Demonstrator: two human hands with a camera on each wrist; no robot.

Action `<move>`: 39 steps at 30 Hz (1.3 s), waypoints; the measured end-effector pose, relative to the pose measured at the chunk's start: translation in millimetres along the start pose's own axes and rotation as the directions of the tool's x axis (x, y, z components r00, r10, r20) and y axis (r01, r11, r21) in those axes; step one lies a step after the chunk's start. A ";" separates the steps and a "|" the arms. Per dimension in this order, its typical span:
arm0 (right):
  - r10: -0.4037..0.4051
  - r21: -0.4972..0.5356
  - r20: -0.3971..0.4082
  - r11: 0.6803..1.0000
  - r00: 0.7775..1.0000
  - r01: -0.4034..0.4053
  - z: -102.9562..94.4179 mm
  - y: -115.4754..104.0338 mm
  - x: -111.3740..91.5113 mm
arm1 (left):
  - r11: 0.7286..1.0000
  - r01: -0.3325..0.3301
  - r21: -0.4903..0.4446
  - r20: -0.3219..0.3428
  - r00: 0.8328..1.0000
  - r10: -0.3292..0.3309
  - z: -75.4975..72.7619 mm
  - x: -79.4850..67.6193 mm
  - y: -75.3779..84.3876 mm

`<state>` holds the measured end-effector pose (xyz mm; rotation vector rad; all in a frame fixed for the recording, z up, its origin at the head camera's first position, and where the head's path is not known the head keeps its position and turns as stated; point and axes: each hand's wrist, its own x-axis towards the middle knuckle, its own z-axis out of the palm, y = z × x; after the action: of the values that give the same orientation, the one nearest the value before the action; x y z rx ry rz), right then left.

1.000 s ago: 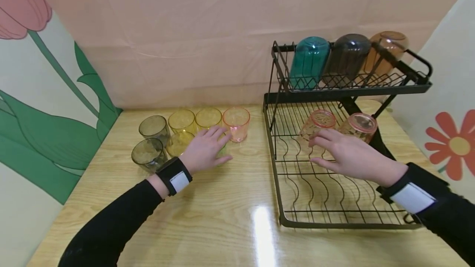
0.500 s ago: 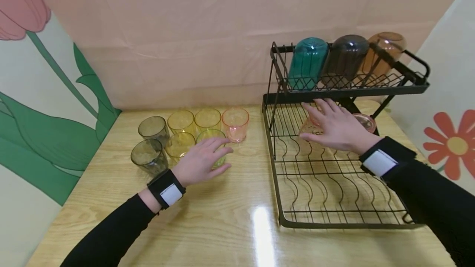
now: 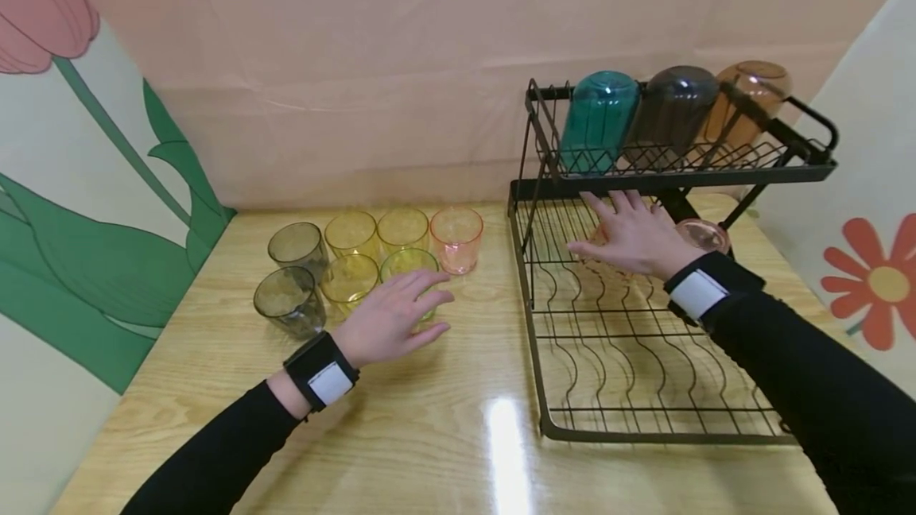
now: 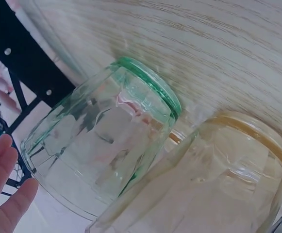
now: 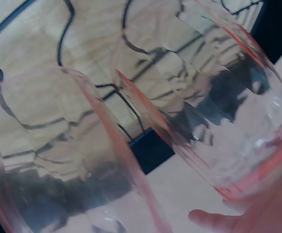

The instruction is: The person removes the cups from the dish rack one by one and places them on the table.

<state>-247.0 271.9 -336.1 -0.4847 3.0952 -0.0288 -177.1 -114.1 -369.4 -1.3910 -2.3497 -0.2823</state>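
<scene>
My left hand (image 3: 390, 316) hovers beside the green glass (image 3: 408, 262), fingers spread and nearly straight. In the left wrist view its fingers (image 4: 0, 170) stand close to the green glass; whether they touch it I cannot tell. A yellow glass (image 4: 228, 179) is next to the green one. Over an upside-down pink glass (image 3: 599, 235) on the rack's lower tier lies my right hand (image 3: 637, 237), fingers extended and spread. The right wrist view shows this hand (image 5: 257, 213) at the base of a clear pink-edged glass (image 5: 218, 107). A second pink glass (image 3: 703, 235) stands to its right.
A black two-tier wire rack (image 3: 544, 388) stands on the wooden table (image 3: 429, 435). Its upper tier holds upside-down teal (image 3: 599, 118), dark (image 3: 669, 114) and orange (image 3: 744, 102) glasses. Left on the table are grey glasses (image 3: 289, 296), yellow glasses (image 3: 351, 276) and a pink one (image 3: 456, 237).
My right hand has moved forward and slightly left, now covering much of the left pink glass on the rack. My left hand has drawn back slightly, showing more of the green glass.
</scene>
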 end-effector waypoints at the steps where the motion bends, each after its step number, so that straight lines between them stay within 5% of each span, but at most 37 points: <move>1: 0.003 0.015 0.011 1.000 1.000 -0.003 1.9 0.0 0.4 | 1.000 0.001 0.001 0.000 1.000 -0.001 0.1 -0.1 0.1; 6: -0.006 0.043 0.002 0.999 1.000 0.006 9.2 -0.8 3.3 | 1.000 -0.008 0.007 -0.008 1.000 0.008 0.5 0.2 1.2; 19: -0.080 -0.075 -0.283 0.995 0.956 0.061 27.1 4.7 6.4 | 1.000 -0.014 0.011 -0.008 1.000 0.014 0.8 0.0 3.6; 30: -0.059 -0.071 -0.244 0.997 0.968 0.043 21.7 4.0 5.7 | 1.000 -0.013 -0.022 -0.029 1.000 0.012 4.3 -0.1 4.5; 39: -0.059 -0.080 -0.149 0.996 0.987 0.048 -5.6 -2.7 1.4 | 0.999 -0.012 -0.052 -0.043 0.999 0.010 7.8 0.0 5.6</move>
<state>-247.6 269.1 -330.5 -0.5955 3.2411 0.0554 -174.0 -108.6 -376.6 -1.4078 -2.3146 -0.3695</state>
